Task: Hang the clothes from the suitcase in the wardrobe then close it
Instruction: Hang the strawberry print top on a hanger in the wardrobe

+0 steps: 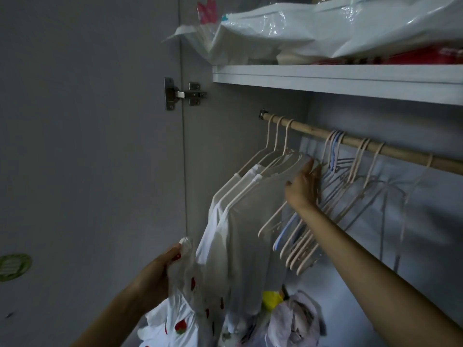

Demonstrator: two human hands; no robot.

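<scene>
On the far left we see the open wardrobe door (100, 171) swung back on its hinge (183, 94). Low down, our left hand (160, 269) has its grip closed around a white strawberry-print garment (180, 316), bunched and not yet on a hanger. Just to its right, three white shirts (240, 209) already hang from the wooden rail (350, 141). Our right hand (302, 186) reaches up between those shirts and the bunch of empty hangers (308, 236); its fingers lie against the hangers, but we cannot tell whether the grip is closed on one. We judge the task partly done: some clothes are hung, this garment still needs a hanger, and closing remains. The suitcase is out of view.
</scene>
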